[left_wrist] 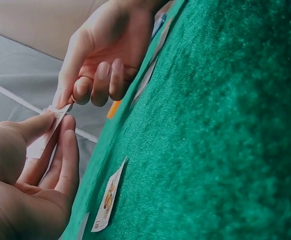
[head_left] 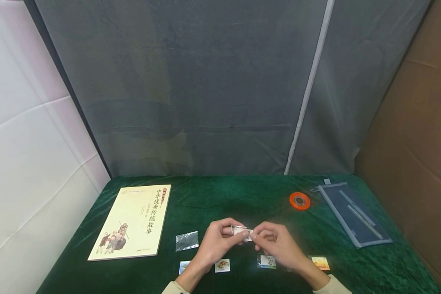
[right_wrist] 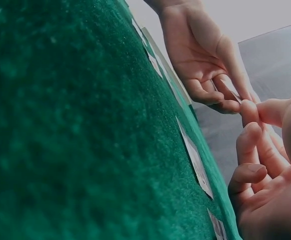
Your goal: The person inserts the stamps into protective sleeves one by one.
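Above the green cloth, both hands hold one small white stamp (head_left: 239,233) with a clear plastic sleeve around it. The left hand (head_left: 217,241) pinches its left part between thumb and fingers. At its right end, the right hand (head_left: 279,243) grips the edge with thumb and forefinger; its other fingers curl loosely. In the left wrist view the held stamp (left_wrist: 52,131) is tilted between the left thumb and fingers. A stamp with an animal picture (head_left: 222,265) lies below the hands, and a sleeved panda stamp (head_left: 267,261) lies by the right wrist.
An empty clear sleeve (head_left: 187,241) and a blue stamp (head_left: 183,266) lie left of the left arm. Further left is a cream book (head_left: 132,222). On the right are an orange disc (head_left: 299,201), a mesh zip pouch (head_left: 353,214) with slim tools and an orange-yellow stamp (head_left: 321,263).
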Motion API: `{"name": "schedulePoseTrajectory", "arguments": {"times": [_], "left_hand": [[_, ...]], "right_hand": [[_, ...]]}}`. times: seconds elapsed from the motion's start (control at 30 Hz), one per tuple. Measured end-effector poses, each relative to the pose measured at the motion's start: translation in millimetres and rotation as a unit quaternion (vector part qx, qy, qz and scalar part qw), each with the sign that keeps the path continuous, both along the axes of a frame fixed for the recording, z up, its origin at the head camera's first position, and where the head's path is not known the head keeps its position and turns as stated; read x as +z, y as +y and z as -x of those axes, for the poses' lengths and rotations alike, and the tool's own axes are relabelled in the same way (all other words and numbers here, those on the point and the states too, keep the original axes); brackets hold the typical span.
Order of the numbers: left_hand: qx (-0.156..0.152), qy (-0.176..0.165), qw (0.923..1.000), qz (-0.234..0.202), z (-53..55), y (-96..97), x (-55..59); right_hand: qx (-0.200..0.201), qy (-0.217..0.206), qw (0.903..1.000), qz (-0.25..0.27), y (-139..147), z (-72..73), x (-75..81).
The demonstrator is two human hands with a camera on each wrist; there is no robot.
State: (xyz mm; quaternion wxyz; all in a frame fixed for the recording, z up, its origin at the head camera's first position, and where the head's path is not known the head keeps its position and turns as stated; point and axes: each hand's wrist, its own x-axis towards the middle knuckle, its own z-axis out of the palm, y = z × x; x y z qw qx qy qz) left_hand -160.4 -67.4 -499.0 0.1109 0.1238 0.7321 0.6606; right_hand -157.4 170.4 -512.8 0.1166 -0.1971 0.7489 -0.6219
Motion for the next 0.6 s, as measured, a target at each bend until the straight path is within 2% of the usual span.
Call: {"name": "schedulePoseTrajectory", "arguments": {"times": [0.37,0.6], "left_hand": [[-0.002,0.006,0.9999,0.015,-1.7,0.6,0.9],[-0.026,0.025,0.9985,0.042,-3.4,2.6,2.1]], "right_hand": [[0.002,-0.005,1.0000,-0.005,1.0,1.4,-2.6],[-0.006,0.009,0.9998,-0.017,1.3,2.6,0.7]]}}
